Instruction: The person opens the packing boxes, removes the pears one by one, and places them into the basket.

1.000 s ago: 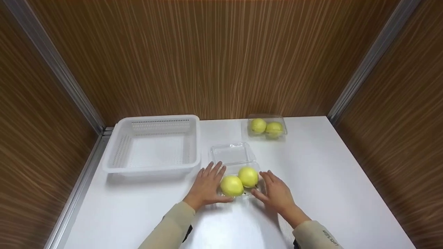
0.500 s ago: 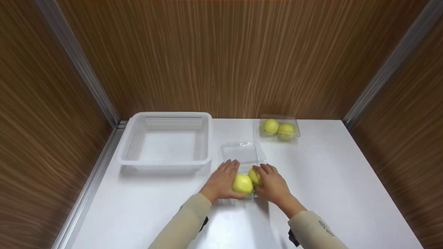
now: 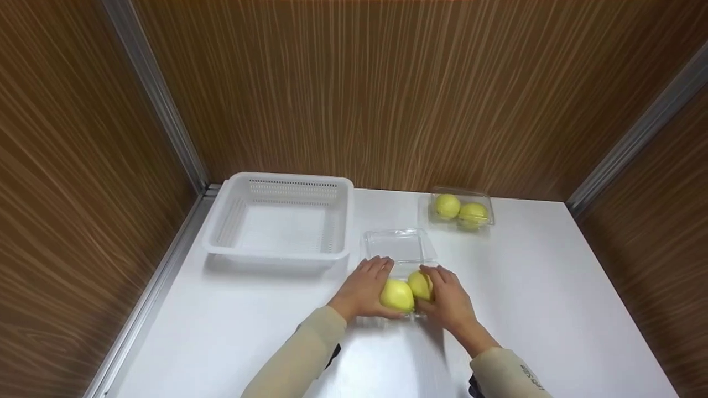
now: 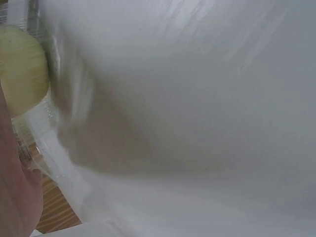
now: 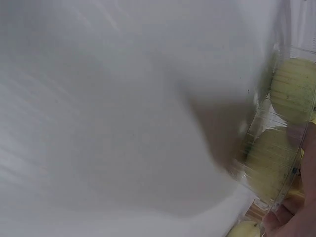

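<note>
Two round yellow apple-like fruits sit side by side in the base of a clear plastic clamshell box, its lid (image 3: 395,247) folded back behind them. My left hand (image 3: 362,290) cups the left fruit (image 3: 397,295), thumb in front and fingers behind. With curled fingers my right hand (image 3: 451,298) grips the right fruit (image 3: 419,283), partly covering it. In the left wrist view, one fruit (image 4: 22,69) shows beside the hand (image 4: 17,197) at the left edge. Through the ribbed box wall, the right wrist view shows both fruits, the nearer one (image 5: 271,158) beside my hand (image 5: 308,187).
A white perforated plastic basket (image 3: 276,256) stands at the left on the white table (image 3: 547,287). At the back right lies a second clear box (image 3: 463,193) with two yellow fruits. Wood-grain panels (image 3: 359,99) enclose the back and sides.
Both hands have moved inward from beside the fruits and now hold them. The fruits stay in the box. The head view has turned, so the scene appears shifted to the right.
</note>
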`<state>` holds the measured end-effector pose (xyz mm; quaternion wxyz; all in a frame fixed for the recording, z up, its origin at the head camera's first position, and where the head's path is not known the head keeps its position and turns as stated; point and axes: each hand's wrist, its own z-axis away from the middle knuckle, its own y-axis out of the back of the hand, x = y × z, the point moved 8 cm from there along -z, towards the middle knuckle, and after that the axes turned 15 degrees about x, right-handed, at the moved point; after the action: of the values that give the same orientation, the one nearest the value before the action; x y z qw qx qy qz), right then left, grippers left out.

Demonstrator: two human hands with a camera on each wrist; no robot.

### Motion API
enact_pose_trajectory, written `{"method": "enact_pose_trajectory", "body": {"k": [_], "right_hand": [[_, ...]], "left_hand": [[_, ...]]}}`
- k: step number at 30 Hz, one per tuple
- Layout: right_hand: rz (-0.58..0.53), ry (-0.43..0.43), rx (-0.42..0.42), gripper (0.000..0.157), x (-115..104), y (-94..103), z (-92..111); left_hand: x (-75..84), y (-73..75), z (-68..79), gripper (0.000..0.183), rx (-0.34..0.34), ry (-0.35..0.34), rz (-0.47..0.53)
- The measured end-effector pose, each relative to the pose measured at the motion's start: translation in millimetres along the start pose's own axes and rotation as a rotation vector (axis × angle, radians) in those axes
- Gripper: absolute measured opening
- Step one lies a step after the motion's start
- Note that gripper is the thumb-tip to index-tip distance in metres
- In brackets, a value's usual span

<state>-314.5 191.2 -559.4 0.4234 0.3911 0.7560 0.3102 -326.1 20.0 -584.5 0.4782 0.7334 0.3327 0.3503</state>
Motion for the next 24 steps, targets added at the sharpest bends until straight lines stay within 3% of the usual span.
{"method": "enact_pose_trajectory", "body": {"k": [8, 18, 21, 24], "right_hand": [[-0.014, -0.043, 0.005, 0.075, 3, 4.8, -1], [-0.147, -0.033, 0.021, 0.082, 8, 5.8, 5], [-0.178, -0.107, 0.036, 0.088, 20, 11.6, 9], [-0.168, -0.244, -0.027, 0.088, 37, 13.4, 14]], "left_hand": [[3.1, 4.8, 0.6, 0.124, 0.008, -0.001, 0.042], [3.2, 7.4, 0.2, 0.125, -0.013, 0.003, 0.042], [3.9, 8.5, -1.1, 0.126, -0.023, -0.009, 0.019], [4.3, 10.8, -3.1, 0.125, -0.028, -0.015, -0.007]]}}
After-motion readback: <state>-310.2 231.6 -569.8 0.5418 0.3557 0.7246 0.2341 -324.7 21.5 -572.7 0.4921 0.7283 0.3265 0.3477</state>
